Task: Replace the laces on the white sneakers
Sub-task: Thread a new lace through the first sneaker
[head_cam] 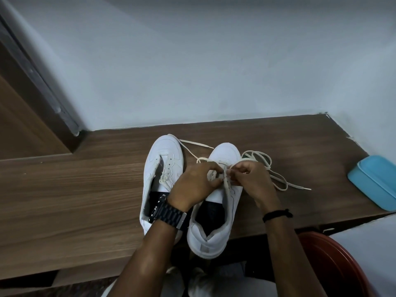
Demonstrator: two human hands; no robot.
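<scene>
Left hand (192,185): pinching lace (262,163) over right shoe (222,189).
Right hand (250,179): pinching same lace.
Left shoe (158,168): unlaced, beside.

Both forearms are reaching forward, the left hand (194,185) and right hand (251,179) meeting, fingers (235,171) curling and pinching.

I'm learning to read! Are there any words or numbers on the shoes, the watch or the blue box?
No words or numbers can be read here.
Left shoe and right shoe: plain white, no readable brand.
Watch: small light marks on its edge, too blurred to read.
Blue box: plain, no label visible.
</scene>
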